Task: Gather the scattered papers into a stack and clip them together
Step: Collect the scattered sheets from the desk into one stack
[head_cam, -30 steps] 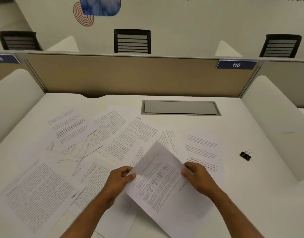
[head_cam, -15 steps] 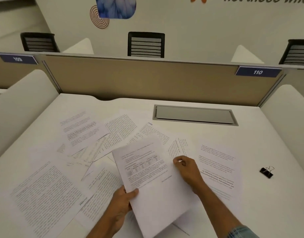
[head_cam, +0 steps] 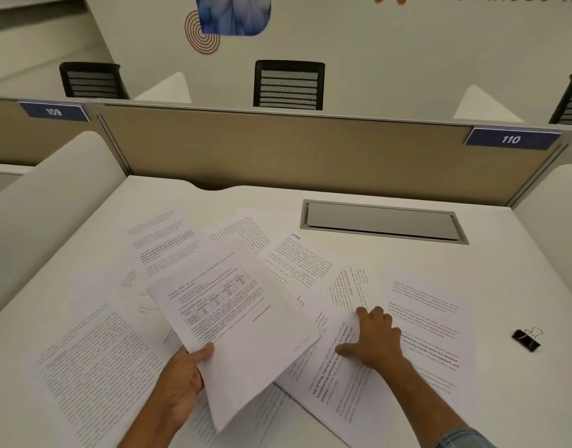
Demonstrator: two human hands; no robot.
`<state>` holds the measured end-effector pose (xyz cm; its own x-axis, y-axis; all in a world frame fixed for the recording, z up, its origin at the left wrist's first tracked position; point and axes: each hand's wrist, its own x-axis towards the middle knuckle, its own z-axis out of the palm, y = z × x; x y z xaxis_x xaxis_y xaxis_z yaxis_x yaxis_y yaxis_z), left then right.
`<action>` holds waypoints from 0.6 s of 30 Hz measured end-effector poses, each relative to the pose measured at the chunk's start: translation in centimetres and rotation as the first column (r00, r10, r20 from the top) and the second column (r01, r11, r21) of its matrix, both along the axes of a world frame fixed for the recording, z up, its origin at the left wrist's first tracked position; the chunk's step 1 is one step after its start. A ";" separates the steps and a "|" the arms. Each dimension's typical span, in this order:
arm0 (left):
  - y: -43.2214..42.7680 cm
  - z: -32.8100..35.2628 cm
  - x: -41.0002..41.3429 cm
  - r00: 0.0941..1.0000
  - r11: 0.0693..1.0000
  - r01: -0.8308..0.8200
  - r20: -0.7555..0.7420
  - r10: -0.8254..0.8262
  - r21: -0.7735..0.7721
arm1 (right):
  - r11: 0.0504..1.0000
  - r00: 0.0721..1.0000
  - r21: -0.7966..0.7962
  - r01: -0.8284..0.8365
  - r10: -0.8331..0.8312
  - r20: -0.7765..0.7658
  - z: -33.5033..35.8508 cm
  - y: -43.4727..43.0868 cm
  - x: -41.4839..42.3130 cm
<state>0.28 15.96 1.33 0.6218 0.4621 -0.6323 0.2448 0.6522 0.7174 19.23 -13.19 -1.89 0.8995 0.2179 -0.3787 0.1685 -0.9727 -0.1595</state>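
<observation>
Several printed sheets lie scattered and overlapping on the white desk (head_cam: 472, 273). My left hand (head_cam: 184, 379) pinches the near-left edge of a sheet with a table on it (head_cam: 233, 305) and holds it raised above the others. My right hand (head_cam: 373, 339) lies flat, fingers spread, on a sheet with bold text (head_cam: 329, 376) to the right of the raised one. A large page (head_cam: 94, 367) lies at the near left, another page (head_cam: 430, 315) at the right. A black binder clip (head_cam: 526, 339) sits alone on the desk at the far right, apart from both hands.
A grey cable hatch (head_cam: 383, 221) is set into the desk behind the papers. A tan partition (head_cam: 278, 150) closes the back, white side panels (head_cam: 45, 202) flank the desk. Black chairs (head_cam: 289, 85) stand beyond the partition.
My right hand let go of the table sheet and dropped onto the bold-text sheet to the right. My left hand now holds the table sheet alone, swung leftward. The view shifted left.
</observation>
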 end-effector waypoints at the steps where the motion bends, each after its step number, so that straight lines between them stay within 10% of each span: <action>1: 0.0 0.0 -0.1 1.000 1.000 0.004 -0.001 -0.004 -0.010 | 1.000 1.000 -0.008 -0.009 0.009 0.000 0.1 -0.2 0.2; 14: -1.2 -0.7 -0.9 0.998 0.997 0.046 -0.038 -0.049 -0.065 | 0.951 0.995 0.295 0.089 -0.071 -0.071 0.6 -2.2 0.1; 18: -2.2 -1.1 -0.9 0.994 0.993 0.096 -0.046 -0.099 -0.067 | 0.798 0.975 0.562 0.217 -0.145 -0.170 1.8 -4.2 -0.8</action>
